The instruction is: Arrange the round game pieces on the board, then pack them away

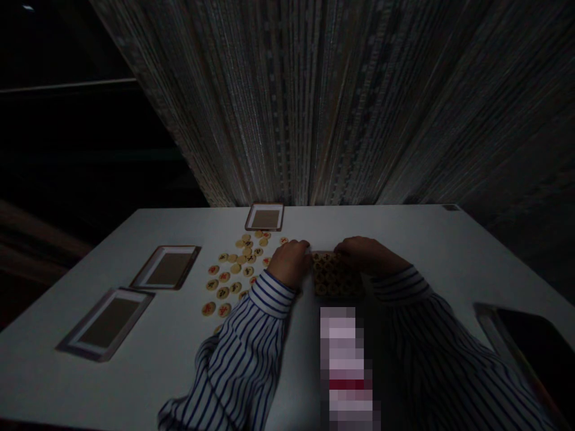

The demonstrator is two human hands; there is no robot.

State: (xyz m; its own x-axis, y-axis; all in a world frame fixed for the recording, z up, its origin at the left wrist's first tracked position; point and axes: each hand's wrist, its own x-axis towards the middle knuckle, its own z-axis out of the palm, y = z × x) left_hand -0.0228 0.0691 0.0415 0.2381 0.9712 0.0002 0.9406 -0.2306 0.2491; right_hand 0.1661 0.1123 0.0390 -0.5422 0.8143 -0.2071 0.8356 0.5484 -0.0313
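Note:
A small square box (338,291) of round wooden Chinese chess pieces, laid in rows, sits in front of me between my two hands. My left hand (291,263) is at its left edge, with the fingers curled together; whether a piece is in them is hidden. From the right, my right hand (371,254) reaches over the box's far right corner. Its fingers are bent and pressed together at the pieces there, and what they hold is too dark to make out. Loose chess pieces (223,293) with red or black characters lie scattered left of my left hand, several of them under the forearm.
On the white table (171,365), framed cards or shallow trays stand at the back (265,216), the left (166,267) and the near left (106,324). A dark phone-like object (534,347) lies at the right. Behind the table hangs a string curtain (305,108). A pixelated strip covers the near middle.

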